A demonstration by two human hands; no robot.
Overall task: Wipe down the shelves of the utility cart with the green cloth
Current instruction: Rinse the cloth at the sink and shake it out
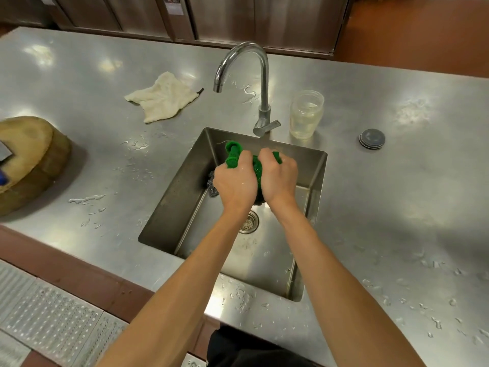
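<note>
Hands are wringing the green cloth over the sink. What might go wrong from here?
The twisted green cloth, gripped by the left hand and right hand, may leave the steel sink too wet and drip.
Lifting out could knock the clear plastic jar standing close behind the rim.
Water puddles on the steel countertop could re-soak a set-down cloth.

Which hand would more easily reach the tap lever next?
Probably the right hand: the tap lever sits just beyond its knuckles, while the left hand is farther off. Both grip the green cloth over the sink.

Head view — steeply down, near sink (264,266)
</note>
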